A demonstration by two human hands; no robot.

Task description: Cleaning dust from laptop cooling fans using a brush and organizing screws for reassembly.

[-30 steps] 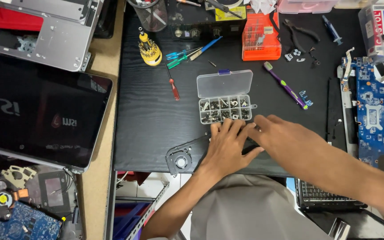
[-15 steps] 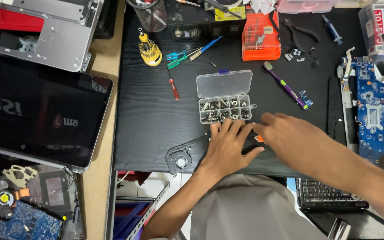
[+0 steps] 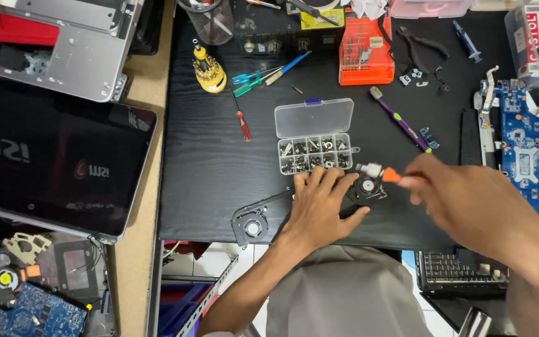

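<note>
A dual-fan cooling assembly [image 3: 263, 218] is laid at the near edge of the black desk mat [image 3: 201, 156], one fan at its left end and the other fan [image 3: 367, 186] just below the open clear screw organiser [image 3: 315, 145]. The assembly is pressed flat under the left hand [image 3: 319, 206], whose fingers are spread wide. It is judged light, thin and easily bent, so it is best gripped by the fan housings rather than the linking bar. An orange-handled brush [image 3: 378, 173] is pinched in the right hand [image 3: 469, 200], with the bristles touching the right fan. Compared with half a second ago, the right hand has been drawn rightward, and the brush is now exposed.
</note>
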